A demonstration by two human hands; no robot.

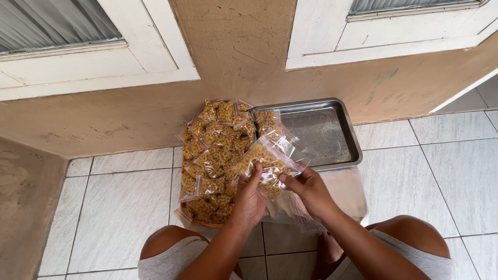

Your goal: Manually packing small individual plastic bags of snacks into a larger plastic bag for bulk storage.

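Head view: left hand (250,199) and right hand (309,189) pinching small pasta bag (264,163) (light, crinkly, probably slippery) by its lower edge.

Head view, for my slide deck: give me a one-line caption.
Both hands, left and right, hold a pasta bag above a bag pile and steel tray.

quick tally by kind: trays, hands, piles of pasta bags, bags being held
metal tray: 1
hands, left hand and right hand: 2
pile of pasta bags: 1
held bag: 1
total: 5
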